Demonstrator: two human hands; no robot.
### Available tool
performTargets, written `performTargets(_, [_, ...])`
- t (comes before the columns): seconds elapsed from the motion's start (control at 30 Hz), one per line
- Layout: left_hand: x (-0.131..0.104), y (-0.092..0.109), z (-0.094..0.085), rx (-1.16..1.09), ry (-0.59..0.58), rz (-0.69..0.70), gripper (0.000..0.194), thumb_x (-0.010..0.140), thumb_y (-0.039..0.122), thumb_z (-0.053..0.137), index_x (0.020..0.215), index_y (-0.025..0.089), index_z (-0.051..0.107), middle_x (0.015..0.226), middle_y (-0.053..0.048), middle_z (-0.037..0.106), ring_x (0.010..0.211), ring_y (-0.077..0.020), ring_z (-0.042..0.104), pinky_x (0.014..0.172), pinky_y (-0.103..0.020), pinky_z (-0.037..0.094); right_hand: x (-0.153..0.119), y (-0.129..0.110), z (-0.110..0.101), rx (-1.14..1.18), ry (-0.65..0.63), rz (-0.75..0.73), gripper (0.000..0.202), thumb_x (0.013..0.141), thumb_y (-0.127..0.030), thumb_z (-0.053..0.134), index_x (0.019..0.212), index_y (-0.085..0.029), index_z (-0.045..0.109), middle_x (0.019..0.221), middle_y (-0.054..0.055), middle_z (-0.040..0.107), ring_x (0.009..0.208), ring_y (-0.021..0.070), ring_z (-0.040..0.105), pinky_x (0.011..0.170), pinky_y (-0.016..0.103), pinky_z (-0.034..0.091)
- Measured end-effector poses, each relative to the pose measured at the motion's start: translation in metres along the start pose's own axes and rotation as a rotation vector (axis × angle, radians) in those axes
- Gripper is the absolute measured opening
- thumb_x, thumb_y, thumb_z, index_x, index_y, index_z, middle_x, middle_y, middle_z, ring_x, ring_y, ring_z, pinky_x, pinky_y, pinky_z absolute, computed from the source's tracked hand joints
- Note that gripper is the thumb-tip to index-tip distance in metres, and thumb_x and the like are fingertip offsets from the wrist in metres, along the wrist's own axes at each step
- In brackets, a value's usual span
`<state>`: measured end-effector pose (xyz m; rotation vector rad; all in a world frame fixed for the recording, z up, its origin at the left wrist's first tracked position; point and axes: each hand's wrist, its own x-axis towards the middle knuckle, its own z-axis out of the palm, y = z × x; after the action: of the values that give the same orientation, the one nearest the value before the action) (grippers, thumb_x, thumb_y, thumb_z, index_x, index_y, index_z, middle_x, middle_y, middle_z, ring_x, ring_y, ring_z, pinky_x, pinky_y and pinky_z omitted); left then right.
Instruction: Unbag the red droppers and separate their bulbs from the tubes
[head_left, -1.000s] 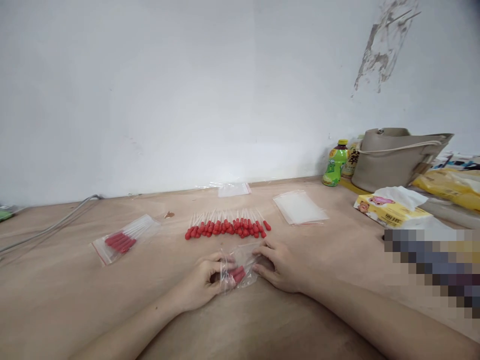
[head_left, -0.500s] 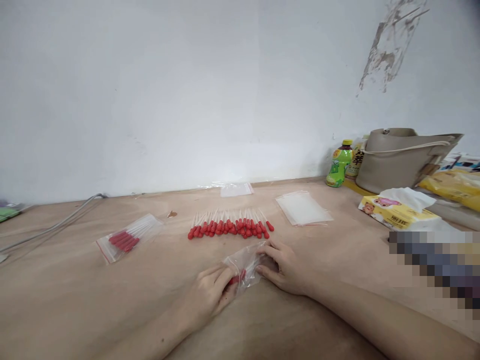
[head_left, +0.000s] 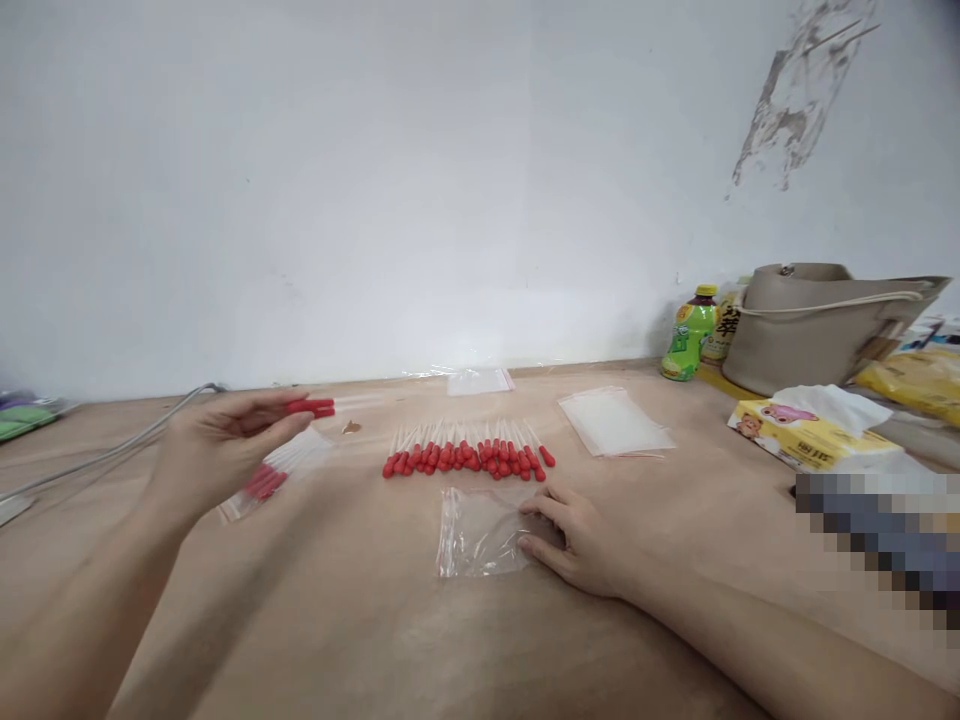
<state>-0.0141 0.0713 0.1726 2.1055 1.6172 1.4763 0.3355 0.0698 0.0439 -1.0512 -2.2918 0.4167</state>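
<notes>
My left hand (head_left: pixel 240 430) is raised at the left, thumb and fingers pinching a few red-ended white sticks (head_left: pixel 321 408) whose pale shafts blur toward the right. Below it lies a zip bag (head_left: pixel 296 452) with several similar sticks inside, partly covered by the hand. A clear zip bag (head_left: pixel 484 535) rests flat before me, nothing visible inside it. On its right end sits my right hand (head_left: pixel 577 540), fingers curled over the plastic and thumb at the lower edge. Just beyond this bag, a row of red-ended sticks (head_left: pixel 465 457) points its white shafts toward the wall.
Behind the row to the right is a stack of clear bags (head_left: pixel 615 422). A small bag (head_left: pixel 480 381) lies by the wall. Rightward stand a green drink bottle (head_left: pixel 688 335), a grey-beige bag (head_left: pixel 795 335) and a tissue box (head_left: pixel 810 435). A grey cable (head_left: pixel 161 415) runs at left.
My left hand has left the clear bag and moved up and left, carrying red-ended sticks. The clear bag now lies flatter, with my right hand still on its right end.
</notes>
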Motion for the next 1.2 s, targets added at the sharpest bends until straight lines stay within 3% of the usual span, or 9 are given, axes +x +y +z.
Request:
performTargets(0.07, [-0.002,-0.006,0.014,0.142,0.085,0.121,0.027,0.075,0.035,0.058,0.098,0.022,0.063,0.096,-0.002,0.068,0.087,-0.0186,0.064,0.084,-0.034,0.051,0.000,0.000,0.000,0.004,-0.003,-0.006,0.023,0.079,-0.030,0.053,0.099,-0.019,0.054,0.093,0.006,0.053,0.080,0.0164,0.052,0.073,0.031,0.043])
performTargets(0.13, [-0.004,-0.014,0.036,0.292,0.062,0.265,0.024,0.078,0.035,0.053,0.096,0.023,0.064,0.094,-0.001,0.068,0.081,-0.0170,0.065,0.080,-0.031,0.052,0.000,0.001,0.000,0.007,-0.003,-0.014,0.023,0.079,-0.030,0.053,0.100,-0.019,0.054,0.094,0.006,0.052,0.080,0.0162,0.052,0.073,0.031,0.043])
performTargets(0.23, [-0.002,-0.032,0.071,0.436,-0.056,0.481,0.025,0.083,0.032,0.046,0.095,0.022,0.065,0.095,-0.002,0.068,0.081,-0.0160,0.064,0.076,-0.027,0.052,-0.001,0.001,0.000,0.003,-0.006,-0.014,0.023,0.080,-0.031,0.052,0.100,-0.019,0.054,0.095,0.006,0.052,0.080,0.0162,0.052,0.073,0.031,0.044])
performTargets(0.4, [0.005,-0.058,0.100,0.622,-0.291,0.521,0.029,0.086,0.025,0.038,0.102,0.023,0.062,0.099,-0.006,0.066,0.082,-0.0166,0.064,0.070,-0.025,0.049,-0.001,-0.001,-0.001,-0.002,-0.005,-0.016,0.021,0.080,-0.030,0.053,0.098,-0.019,0.054,0.096,0.006,0.052,0.082,0.0164,0.052,0.074,0.031,0.044])
performTargets(0.63, [0.000,-0.039,0.097,0.547,-0.399,0.422,0.033,0.079,0.027,0.041,0.104,0.020,0.061,0.101,-0.007,0.066,0.084,-0.0195,0.063,0.078,-0.031,0.047,-0.002,-0.001,-0.002,-0.002,0.003,-0.040,0.022,0.079,-0.029,0.053,0.099,-0.020,0.054,0.094,0.006,0.053,0.079,0.0169,0.053,0.072,0.032,0.045])
performTargets(0.93, [-0.015,-0.034,0.096,0.344,-0.127,-0.052,0.030,0.077,0.028,0.043,0.100,0.019,0.060,0.101,-0.004,0.063,0.095,-0.0217,0.057,0.084,-0.035,0.044,-0.001,0.001,0.000,-0.009,0.005,-0.036,0.022,0.080,-0.031,0.052,0.098,-0.020,0.055,0.093,0.006,0.052,0.079,0.0163,0.052,0.072,0.031,0.045])
performTargets(1.07, [-0.043,-0.032,0.103,0.332,0.103,0.126,0.024,0.080,0.028,0.046,0.098,0.016,0.055,0.100,-0.008,0.058,0.101,-0.0229,0.051,0.090,-0.039,0.039,-0.002,0.000,-0.001,-0.028,0.010,-0.050,0.022,0.080,-0.029,0.052,0.100,-0.019,0.054,0.095,0.006,0.053,0.081,0.0162,0.052,0.073,0.031,0.045])
performTargets(1.13, [-0.062,-0.026,0.103,0.297,0.039,0.292,0.021,0.080,0.024,0.047,0.098,0.016,0.053,0.101,-0.009,0.056,0.102,-0.0221,0.050,0.091,-0.039,0.039,-0.002,-0.002,-0.001,-0.052,0.021,-0.074,0.021,0.080,-0.029,0.053,0.099,-0.019,0.055,0.096,0.006,0.053,0.083,0.0170,0.051,0.075,0.031,0.044])
performTargets(1.2, [-0.079,-0.017,0.101,0.222,-0.147,0.427,0.023,0.082,0.020,0.045,0.104,0.018,0.052,0.106,-0.009,0.055,0.106,-0.0208,0.049,0.093,-0.038,0.039,-0.002,-0.002,-0.003,-0.079,0.018,-0.114,0.022,0.080,-0.030,0.053,0.099,-0.020,0.057,0.098,0.007,0.054,0.087,0.0181,0.051,0.077,0.032,0.043])
